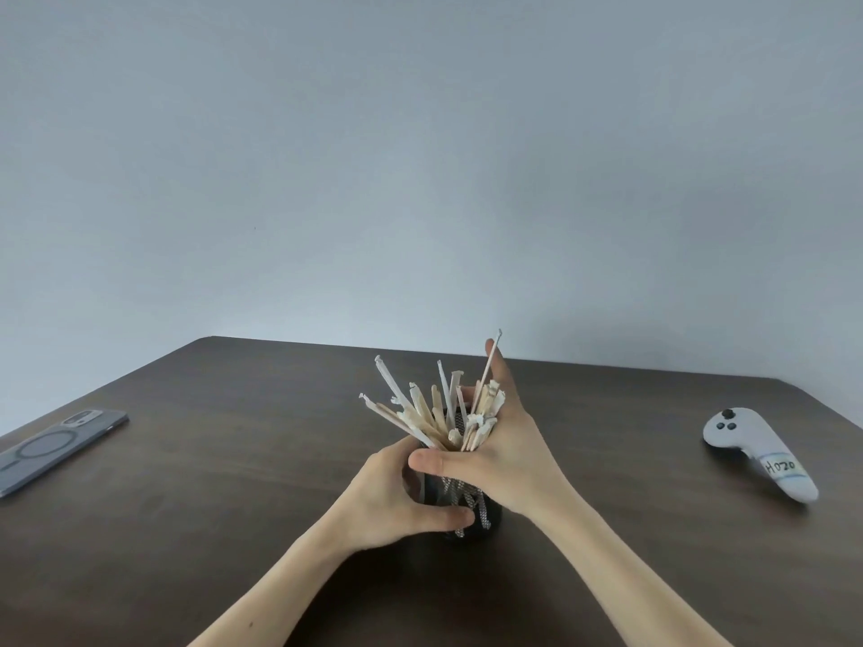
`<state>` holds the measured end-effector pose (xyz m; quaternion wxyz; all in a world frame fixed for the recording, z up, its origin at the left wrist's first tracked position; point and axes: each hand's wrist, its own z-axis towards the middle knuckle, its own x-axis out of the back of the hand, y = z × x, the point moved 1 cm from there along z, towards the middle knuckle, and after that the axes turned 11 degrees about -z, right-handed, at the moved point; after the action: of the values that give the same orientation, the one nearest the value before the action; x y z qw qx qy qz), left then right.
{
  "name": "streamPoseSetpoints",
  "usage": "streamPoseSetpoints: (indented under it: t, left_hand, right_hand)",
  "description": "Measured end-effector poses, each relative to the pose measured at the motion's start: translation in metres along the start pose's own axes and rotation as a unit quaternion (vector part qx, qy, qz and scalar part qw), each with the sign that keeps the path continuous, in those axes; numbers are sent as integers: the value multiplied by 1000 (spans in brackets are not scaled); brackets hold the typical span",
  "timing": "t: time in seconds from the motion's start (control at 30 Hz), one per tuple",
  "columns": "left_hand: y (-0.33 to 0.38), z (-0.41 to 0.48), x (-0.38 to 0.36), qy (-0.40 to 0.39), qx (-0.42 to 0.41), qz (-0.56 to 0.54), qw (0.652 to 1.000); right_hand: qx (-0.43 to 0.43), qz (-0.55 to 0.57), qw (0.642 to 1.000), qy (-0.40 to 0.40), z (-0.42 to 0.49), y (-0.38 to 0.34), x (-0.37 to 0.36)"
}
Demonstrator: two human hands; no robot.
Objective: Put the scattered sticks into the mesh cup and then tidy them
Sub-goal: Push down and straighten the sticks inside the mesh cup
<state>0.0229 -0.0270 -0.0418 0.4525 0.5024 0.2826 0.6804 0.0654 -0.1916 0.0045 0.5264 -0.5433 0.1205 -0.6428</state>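
A black mesh cup point(483, 509) stands on the dark wooden table near its middle. Several pale sticks point(422, 415) stand in it and fan out to the upper left; some have torn paper ends. My left hand point(397, 502) wraps around the cup's left side, thumb across the front. My right hand point(506, 441) cups the sticks from the right, fingers behind the bundle and thumb lying across the cup's rim. One thin stick point(488, 371) rises along my right fingers above the rest. The hands hide most of the cup.
A phone point(53, 448) in a grey case lies face down at the table's left edge. A white hand controller point(759, 448) with a label lies at the right. The table point(233, 506) ends at a plain grey wall behind.
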Motion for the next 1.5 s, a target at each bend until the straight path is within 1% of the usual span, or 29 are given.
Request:
streamPoseSetpoints:
  t: [0.07, 0.13, 0.2, 0.23, 0.27, 0.37, 0.43, 0.5, 0.6, 0.73, 0.87, 0.97, 1.03, 1.13, 1.2, 1.27, 1.33, 1.5]
  left_hand:
    - [1, -1, -2, 5, 16, 6, 1000]
    - [2, -1, -3, 3, 17, 4, 1000]
    - [4, -2, -3, -3, 15, 2, 1000]
    - [6, -2, -3, -5, 15, 0, 1000]
    - [6, -2, -3, -5, 15, -5, 1000]
    - [5, 0, -1, -3, 21, -18, 1000]
    - [4, 0, 1, -5, 21, -21, 1000]
    - [3, 0, 3, -7, 26, -29, 999]
    - [2, 0, 5, -13, 38, -46, 998]
    - [1, 0, 9, -33, 56, -53, 996]
    - [4, 1, 9, -37, 54, -42, 997]
    - [4, -1, 9, -48, 52, -38, 997]
    - [4, 0, 10, -38, 52, -24, 998]
    - [5, 0, 9, -31, 59, -42, 997]
    - [1, 2, 9, -25, 61, -28, 997]
    - [2, 2, 8, -27, 60, -38, 997]
    - [3, 4, 8, -24, 52, -39, 998]
    - [2, 4, 6, -1, 51, -44, 998]
  right_hand:
    - [-26, 5, 998, 51, -2, -6, -2]
    - [-63, 42, 993, 93, -2, -6, 0]
    - [-79, 100, 985, 119, 0, 0, 6]
    - [-83, 122, 982, 120, 0, 5, 10]
    - [-87, 146, 980, 106, -1, 8, 14]
    - [-78, 194, 978, 7, -7, 16, 17]
    - [-75, 220, 972, -41, -8, 20, 18]
    - [-81, 254, 962, -65, -7, 24, 22]
    - [-63, 286, 949, -121, -7, 27, 26]
    - [-66, 342, 926, -145, -8, 35, 26]
    - [-50, 317, 937, -139, -7, 36, 25]
    - [-50, 296, 941, -153, -9, 37, 26]
    - [-55, 292, 943, -152, -11, 37, 27]
    - [-55, 269, 949, -155, -13, 37, 25]
    - [-54, 234, 958, -158, -16, 39, 21]
    - [-59, 189, 968, -156, -19, 41, 13]
    - [-62, 161, 975, -141, -19, 39, 7]
    - [-61, 144, 981, -118, -18, 40, 2]
